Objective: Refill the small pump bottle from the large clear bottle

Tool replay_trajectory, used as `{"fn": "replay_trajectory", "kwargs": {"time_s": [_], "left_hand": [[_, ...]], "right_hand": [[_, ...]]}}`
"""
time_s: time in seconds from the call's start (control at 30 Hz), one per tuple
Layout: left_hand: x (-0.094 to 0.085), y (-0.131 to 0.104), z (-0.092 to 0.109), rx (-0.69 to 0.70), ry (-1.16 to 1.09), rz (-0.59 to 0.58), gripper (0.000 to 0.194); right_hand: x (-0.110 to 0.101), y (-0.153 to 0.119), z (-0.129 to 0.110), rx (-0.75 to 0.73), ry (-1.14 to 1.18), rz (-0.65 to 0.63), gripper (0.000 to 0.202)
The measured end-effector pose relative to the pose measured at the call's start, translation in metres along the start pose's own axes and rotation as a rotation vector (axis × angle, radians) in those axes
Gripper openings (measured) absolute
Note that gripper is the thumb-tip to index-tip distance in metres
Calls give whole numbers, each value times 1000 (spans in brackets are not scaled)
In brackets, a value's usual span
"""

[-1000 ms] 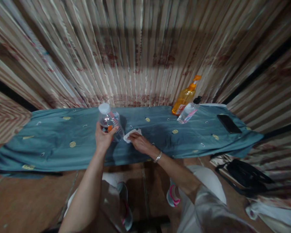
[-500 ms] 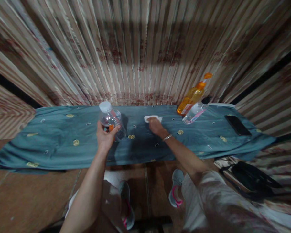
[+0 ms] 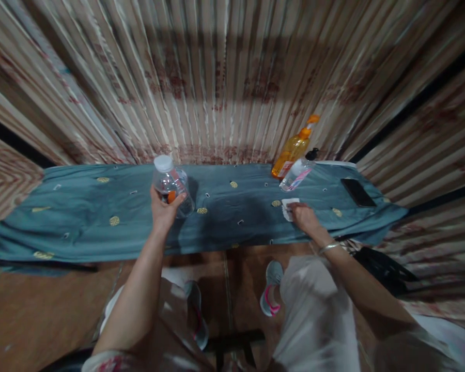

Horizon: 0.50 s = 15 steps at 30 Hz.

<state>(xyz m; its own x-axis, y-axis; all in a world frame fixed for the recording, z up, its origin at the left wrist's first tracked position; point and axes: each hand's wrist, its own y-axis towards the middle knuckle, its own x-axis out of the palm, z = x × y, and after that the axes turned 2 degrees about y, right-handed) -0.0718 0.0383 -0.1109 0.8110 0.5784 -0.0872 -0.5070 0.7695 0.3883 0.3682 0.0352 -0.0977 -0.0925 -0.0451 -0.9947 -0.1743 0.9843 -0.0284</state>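
On the left, a clear plastic bottle (image 3: 184, 194) with a white cap stands on the cloth-covered table (image 3: 217, 227). My left hand (image 3: 165, 209) is closed around its near side, thumb across the front by an orange patch. Farther right, my right hand (image 3: 304, 216) pinches a white tissue (image 3: 289, 209), which lies against the cloth. Just behind the tissue is a clear pump bottle (image 3: 296, 174) with a black top and a pink-marked label. Next to that one stands an amber pump bottle (image 3: 290, 152) with an orange pump head.
A black phone (image 3: 358, 192) lies near the table's right end. Pleated curtains (image 3: 201, 93) hang behind the table and at both sides. A black bag (image 3: 383, 271) is below the right end, and dark stool legs (image 3: 236, 341) show between my feet.
My right hand has moved with the tissue from the table's middle to the right and nearer to me. The left hand keeps its hold on the bottle. The whole view has shifted slightly.
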Motion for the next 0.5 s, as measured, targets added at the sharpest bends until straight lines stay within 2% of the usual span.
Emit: {"fn": "replay_trajectory", "kwargs": {"time_s": [0.07,0.17,0.27,0.33,0.4,0.5], "left_hand": [[1,-2,0,-4,-8,2,84],[4,-3,-4,-31,7,0,81],[5,-4,-9,-40,19,-16,81],[5,-4,-12,-25,-3,-26,83],[5,-3,-15,-21,-28,-20,87],[6,-4,-18,-47,-43,-5,89]], "right_hand": [[1,-2,-8,-2,10,10,41],[16,-5,-65,-108,68,-2,44],[32,-10,-134,-318,172,-18,45],[34,-13,-164,-558,353,-12,44],[29,-12,-177,-650,467,10,44],[16,-2,-172,-564,495,102,45]]}}
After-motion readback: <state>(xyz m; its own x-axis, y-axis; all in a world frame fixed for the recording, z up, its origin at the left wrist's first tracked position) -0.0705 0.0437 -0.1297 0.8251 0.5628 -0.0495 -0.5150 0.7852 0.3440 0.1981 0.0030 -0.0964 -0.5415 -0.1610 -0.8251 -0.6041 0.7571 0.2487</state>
